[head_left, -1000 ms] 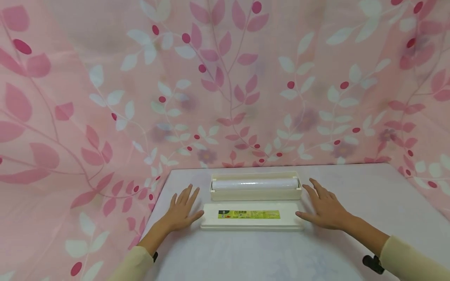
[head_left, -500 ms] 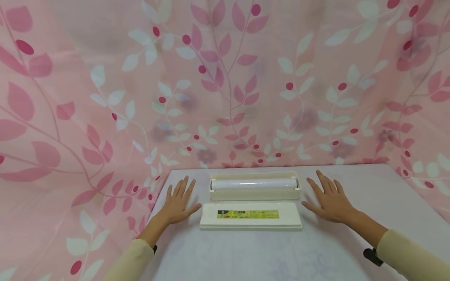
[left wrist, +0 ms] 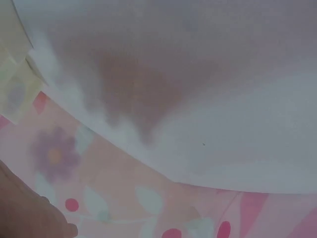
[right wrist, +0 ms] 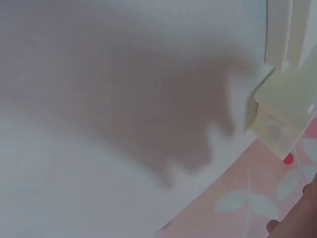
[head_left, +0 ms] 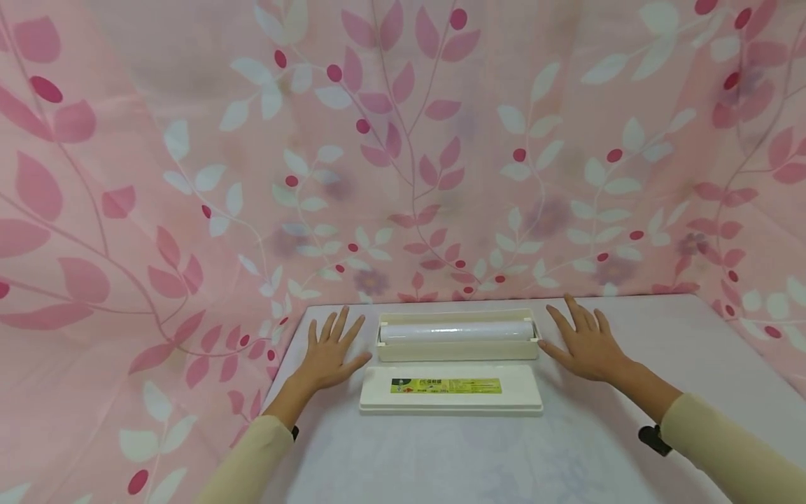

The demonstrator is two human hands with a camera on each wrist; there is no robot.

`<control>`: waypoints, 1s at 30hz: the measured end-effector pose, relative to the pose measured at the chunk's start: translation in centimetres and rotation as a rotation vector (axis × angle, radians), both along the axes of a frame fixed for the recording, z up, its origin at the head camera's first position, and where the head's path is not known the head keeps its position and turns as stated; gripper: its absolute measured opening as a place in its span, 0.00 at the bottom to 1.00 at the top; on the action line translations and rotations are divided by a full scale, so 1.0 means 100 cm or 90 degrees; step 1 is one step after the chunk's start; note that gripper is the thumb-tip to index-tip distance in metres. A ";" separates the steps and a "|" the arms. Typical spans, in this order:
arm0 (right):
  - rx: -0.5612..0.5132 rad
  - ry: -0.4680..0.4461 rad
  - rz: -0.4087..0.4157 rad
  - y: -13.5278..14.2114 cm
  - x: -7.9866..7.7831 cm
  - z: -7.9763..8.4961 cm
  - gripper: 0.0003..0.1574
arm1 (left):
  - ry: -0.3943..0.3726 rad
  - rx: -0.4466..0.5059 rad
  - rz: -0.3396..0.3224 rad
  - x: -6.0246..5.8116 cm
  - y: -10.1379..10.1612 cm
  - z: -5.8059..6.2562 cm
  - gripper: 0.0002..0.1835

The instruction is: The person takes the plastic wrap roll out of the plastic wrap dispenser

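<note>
A cream plastic box (head_left: 457, 351) lies lengthwise across the table with a shiny white roll of cling film (head_left: 457, 332) inside. In front of it is its flat cream lid (head_left: 450, 402), which bears a green and yellow label. My left hand (head_left: 330, 358) is held with fingers spread just left of the box, thumb pointing toward the gap between box and lid. On the other side, my right hand (head_left: 590, 350) has its fingers spread too, thumb tip right at the box's right end. Shadows of the hands fall on the tabletop in both wrist views. Neither hand holds anything.
A pale cloth covers the table (head_left: 441, 462). Behind it and along both sides hangs a pink curtain (head_left: 409, 175) with leaves and berries. Dark wrist cameras, such as the right one (head_left: 655, 441), show beneath the cream sleeves (head_left: 724, 448).
Both hands have moved forward, away from the body. The right thumb, earlier overlapping the lid's right end, is now beside the box. Box, roll and lid stay where they were.
</note>
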State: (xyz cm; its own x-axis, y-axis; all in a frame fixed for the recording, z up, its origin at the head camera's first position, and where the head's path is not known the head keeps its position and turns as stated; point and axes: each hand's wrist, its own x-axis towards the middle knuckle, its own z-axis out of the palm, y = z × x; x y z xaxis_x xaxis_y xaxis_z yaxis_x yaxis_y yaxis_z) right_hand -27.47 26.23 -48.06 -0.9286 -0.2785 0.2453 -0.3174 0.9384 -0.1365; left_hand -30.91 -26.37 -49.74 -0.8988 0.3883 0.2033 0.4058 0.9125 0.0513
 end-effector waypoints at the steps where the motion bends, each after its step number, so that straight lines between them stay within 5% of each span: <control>1: 0.002 -0.006 -0.002 0.000 -0.001 0.001 0.50 | -0.002 -0.001 0.000 -0.001 0.001 0.000 0.45; 11: -0.036 0.007 -0.015 -0.001 -0.016 0.007 0.51 | -0.016 0.008 0.005 -0.010 0.010 0.007 0.44; 23: -0.059 -0.060 -0.061 0.004 -0.021 0.008 0.51 | 0.007 0.004 -0.008 -0.023 0.023 0.015 0.46; 30: -0.064 -0.058 -0.037 -0.003 -0.025 0.003 0.53 | -0.014 0.022 -0.018 -0.030 0.025 0.012 0.47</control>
